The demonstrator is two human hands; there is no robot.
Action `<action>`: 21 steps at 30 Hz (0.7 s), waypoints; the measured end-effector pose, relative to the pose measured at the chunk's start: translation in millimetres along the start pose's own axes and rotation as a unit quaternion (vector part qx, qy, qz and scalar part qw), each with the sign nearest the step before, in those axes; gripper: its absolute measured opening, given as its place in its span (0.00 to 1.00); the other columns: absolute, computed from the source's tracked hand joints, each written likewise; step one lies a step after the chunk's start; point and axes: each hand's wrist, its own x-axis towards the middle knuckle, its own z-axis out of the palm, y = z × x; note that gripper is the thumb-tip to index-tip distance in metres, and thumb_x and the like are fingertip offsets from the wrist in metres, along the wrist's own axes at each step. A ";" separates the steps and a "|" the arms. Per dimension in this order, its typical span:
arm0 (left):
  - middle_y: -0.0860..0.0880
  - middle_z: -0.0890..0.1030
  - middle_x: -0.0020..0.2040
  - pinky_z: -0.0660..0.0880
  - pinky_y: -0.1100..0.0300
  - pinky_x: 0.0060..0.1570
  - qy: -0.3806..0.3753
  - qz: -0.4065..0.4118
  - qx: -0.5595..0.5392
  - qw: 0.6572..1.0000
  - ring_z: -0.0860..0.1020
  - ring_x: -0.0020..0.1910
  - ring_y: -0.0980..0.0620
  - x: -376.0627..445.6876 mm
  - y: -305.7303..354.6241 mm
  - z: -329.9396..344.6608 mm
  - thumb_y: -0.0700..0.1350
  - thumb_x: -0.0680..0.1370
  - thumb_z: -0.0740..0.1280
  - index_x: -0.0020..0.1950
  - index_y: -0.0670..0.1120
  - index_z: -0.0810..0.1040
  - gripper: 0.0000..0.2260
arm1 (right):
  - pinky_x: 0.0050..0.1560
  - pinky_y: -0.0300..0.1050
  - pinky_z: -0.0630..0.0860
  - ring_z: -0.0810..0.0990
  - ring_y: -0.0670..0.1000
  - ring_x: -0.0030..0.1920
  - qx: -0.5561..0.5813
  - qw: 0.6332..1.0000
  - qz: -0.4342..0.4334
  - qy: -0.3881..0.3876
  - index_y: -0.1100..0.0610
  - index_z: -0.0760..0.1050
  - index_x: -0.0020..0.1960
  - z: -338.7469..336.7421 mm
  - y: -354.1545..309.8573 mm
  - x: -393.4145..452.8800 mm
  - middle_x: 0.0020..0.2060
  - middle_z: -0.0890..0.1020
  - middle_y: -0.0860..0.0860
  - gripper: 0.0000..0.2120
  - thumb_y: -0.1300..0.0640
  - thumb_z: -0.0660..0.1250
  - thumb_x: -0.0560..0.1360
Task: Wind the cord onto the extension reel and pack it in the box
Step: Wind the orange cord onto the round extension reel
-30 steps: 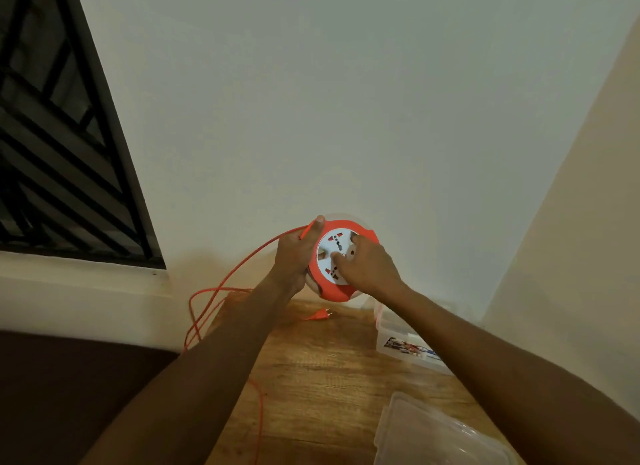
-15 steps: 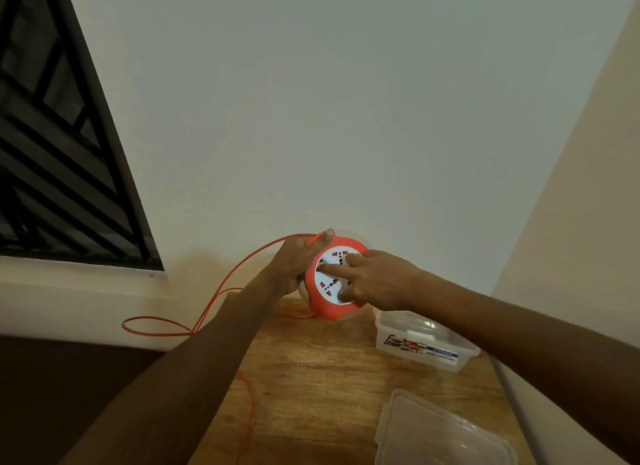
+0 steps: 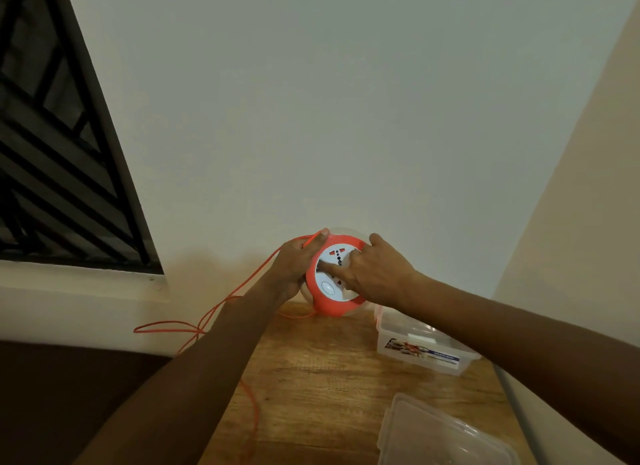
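winding looks only partway: the reel [image 3: 334, 277] is held up at frame centre, left hand [image 3: 294, 265] clasping its rim, right hand [image 3: 375, 269] fingers pressed on its face. loose cord [image 3: 194, 327] trails lower left. box [image 3: 420, 348] sits empty-looking at right, lid [image 3: 443, 437] off.

The right hand [image 3: 375, 274] has swung round the reel [image 3: 334, 277] face, and the cord [image 3: 194, 329] loop has drawn in.

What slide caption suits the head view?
Both hands hold the orange reel above the table, cord trailing left.
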 end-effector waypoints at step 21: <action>0.49 0.89 0.49 0.87 0.51 0.45 0.081 0.043 -0.024 0.995 0.89 0.44 0.46 4.6 -11.7 27.2 0.59 0.81 0.68 0.58 0.50 0.84 0.15 | 0.49 0.49 0.81 0.82 0.54 0.54 0.558 0.698 0.433 0.118 0.51 0.69 0.71 36.6 -44.2 -11.1 0.57 0.82 0.50 0.28 0.52 0.70 0.71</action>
